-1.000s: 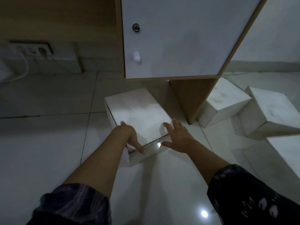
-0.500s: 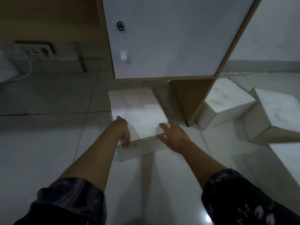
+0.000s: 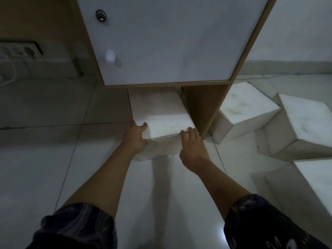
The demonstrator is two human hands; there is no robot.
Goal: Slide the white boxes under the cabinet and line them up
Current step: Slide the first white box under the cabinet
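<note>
A white box (image 3: 161,115) lies on the tiled floor with its far half under the cabinet (image 3: 167,40), right beside the cabinet's wooden leg panel (image 3: 203,106). My left hand (image 3: 135,138) wraps the box's near-left corner, thumb on top. My right hand (image 3: 193,150) presses flat against the near face at the right corner, fingers spread. Three more white boxes sit right of the leg: one (image 3: 246,108) against it, one (image 3: 303,123) tilted beyond it, one (image 3: 316,178) at the frame's right edge.
The cabinet has a white door with a lock (image 3: 101,15) and a knob (image 3: 110,55). A wall socket (image 3: 23,51) with a white cable is at far left. Glossy floor tiles (image 3: 45,159) spread to the left and toward me.
The box has slid away from me and partly under the cabinet, and has turned square to the leg panel. Both hands followed it forward.
</note>
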